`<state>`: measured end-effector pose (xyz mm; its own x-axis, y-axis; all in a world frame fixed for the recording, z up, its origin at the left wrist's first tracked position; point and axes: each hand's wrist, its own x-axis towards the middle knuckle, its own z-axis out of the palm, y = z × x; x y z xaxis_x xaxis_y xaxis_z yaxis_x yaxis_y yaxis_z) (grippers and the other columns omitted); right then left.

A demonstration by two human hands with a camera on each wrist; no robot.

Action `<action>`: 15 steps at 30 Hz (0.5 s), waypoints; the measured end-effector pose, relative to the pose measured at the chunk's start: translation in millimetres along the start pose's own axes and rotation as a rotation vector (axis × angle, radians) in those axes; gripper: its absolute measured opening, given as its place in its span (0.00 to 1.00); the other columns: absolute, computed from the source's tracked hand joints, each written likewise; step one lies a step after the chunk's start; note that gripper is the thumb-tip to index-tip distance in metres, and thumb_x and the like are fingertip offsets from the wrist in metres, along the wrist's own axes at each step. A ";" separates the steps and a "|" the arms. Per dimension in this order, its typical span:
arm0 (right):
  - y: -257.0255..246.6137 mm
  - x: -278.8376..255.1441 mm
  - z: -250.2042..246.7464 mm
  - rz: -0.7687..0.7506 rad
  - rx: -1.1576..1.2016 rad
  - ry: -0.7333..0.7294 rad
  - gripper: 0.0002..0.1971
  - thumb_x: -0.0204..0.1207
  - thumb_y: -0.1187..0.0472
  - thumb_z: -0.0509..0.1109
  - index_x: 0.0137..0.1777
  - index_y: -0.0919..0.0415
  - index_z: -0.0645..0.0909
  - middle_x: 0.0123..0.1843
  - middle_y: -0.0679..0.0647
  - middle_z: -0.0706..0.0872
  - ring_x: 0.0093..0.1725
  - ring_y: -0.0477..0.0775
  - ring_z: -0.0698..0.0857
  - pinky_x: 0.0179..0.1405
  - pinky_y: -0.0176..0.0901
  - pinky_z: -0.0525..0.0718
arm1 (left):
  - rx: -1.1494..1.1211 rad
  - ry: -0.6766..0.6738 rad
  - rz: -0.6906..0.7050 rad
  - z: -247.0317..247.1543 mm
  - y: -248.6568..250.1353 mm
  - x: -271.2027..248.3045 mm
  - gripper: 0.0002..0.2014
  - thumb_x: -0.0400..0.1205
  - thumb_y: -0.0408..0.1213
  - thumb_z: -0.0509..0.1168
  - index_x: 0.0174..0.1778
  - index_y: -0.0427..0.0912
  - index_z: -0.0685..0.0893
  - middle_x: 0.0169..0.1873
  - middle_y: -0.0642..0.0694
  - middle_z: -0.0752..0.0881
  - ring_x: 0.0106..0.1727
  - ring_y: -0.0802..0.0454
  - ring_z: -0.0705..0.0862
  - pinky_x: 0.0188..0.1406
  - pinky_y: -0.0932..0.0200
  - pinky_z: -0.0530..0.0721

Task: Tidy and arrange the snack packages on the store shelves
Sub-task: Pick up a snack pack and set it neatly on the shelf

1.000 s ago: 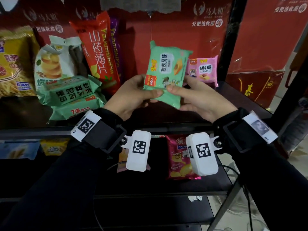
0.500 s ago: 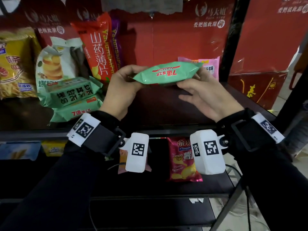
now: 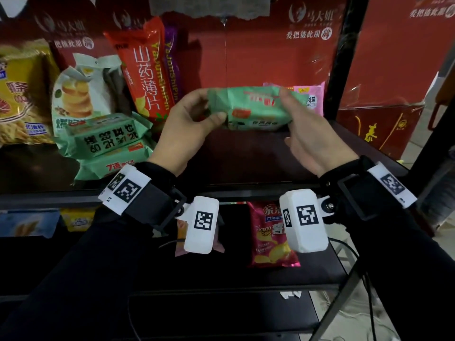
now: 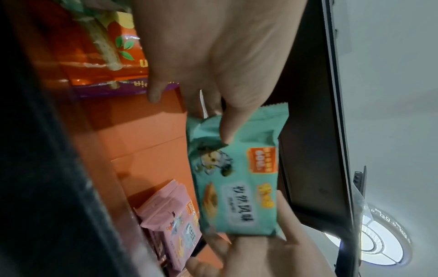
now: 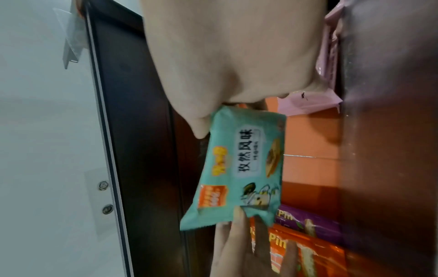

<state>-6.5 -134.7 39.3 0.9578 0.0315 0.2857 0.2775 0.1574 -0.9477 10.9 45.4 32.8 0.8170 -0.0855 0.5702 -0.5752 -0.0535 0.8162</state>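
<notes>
Held packet (image 3: 248, 108) between hands, above shelf (image 3: 246, 163); stacked packets (image 3: 108, 141) left, upright packets (image 3: 311, 98) behind-right.

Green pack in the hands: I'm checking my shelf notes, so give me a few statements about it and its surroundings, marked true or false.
1. Both hands hold the green pack. True: the left hand pinches one end, the right hand the other.
2. The green pack lies flat on the shelf. False: it is held in the air above the shelf.
3. Pink packs stand behind the right hand. True.
4. The orange bag lies on the lower shelf. False: it stands upright on the upper shelf, left of the hands.
5. A red chip bag sits on the lower shelf. True.
</notes>
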 end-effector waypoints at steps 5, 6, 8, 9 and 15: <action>-3.2 -1.3 -10.4 0.024 -0.148 -0.075 0.22 0.81 0.48 0.63 0.72 0.55 0.74 0.63 0.53 0.87 0.62 0.55 0.86 0.47 0.48 0.83 | -0.055 0.100 -0.140 0.4 -0.7 0.2 0.05 0.83 0.33 0.66 0.42 0.44 0.81 0.37 0.49 0.89 0.31 0.64 0.86 0.28 0.72 0.80; -1.3 -1.3 -10.9 0.011 -0.195 -0.056 0.17 0.81 0.50 0.65 0.66 0.53 0.79 0.60 0.52 0.89 0.60 0.54 0.87 0.51 0.52 0.84 | -0.030 0.115 -0.172 0.5 -2.6 0.7 0.07 0.84 0.35 0.65 0.39 0.45 0.79 0.34 0.52 0.88 0.28 0.66 0.84 0.26 0.72 0.78; 1.5 -1.3 -10.3 -0.023 -0.233 0.013 0.11 0.80 0.50 0.67 0.55 0.55 0.85 0.54 0.53 0.91 0.52 0.50 0.89 0.50 0.47 0.83 | 0.017 0.121 -0.243 1.5 -5.9 1.8 0.10 0.85 0.38 0.64 0.37 0.48 0.77 0.33 0.54 0.86 0.25 0.65 0.81 0.24 0.71 0.76; 1.8 -1.0 -8.7 -0.017 -0.230 0.044 0.12 0.80 0.49 0.67 0.52 0.55 0.86 0.50 0.53 0.92 0.45 0.49 0.90 0.42 0.42 0.83 | 0.019 0.120 -0.277 2.5 -7.6 2.2 0.11 0.86 0.39 0.63 0.36 0.48 0.75 0.33 0.53 0.85 0.23 0.64 0.80 0.23 0.70 0.74; 3.1 2.3 -6.9 0.277 -0.018 0.102 0.26 0.76 0.33 0.60 0.49 0.57 0.81 0.36 0.50 0.87 0.27 0.46 0.85 0.25 0.32 0.80 | -0.137 0.209 -0.399 5.5 -4.6 5.0 0.07 0.88 0.35 0.58 0.44 0.44 0.74 0.37 0.47 0.84 0.17 0.61 0.80 0.18 0.68 0.75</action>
<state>-2.9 -140.9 36.0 0.9996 -0.0285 0.0013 0.0052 0.1394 -0.9902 17.4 39.8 31.4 0.9717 0.1179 0.2049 -0.2161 0.0916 0.9721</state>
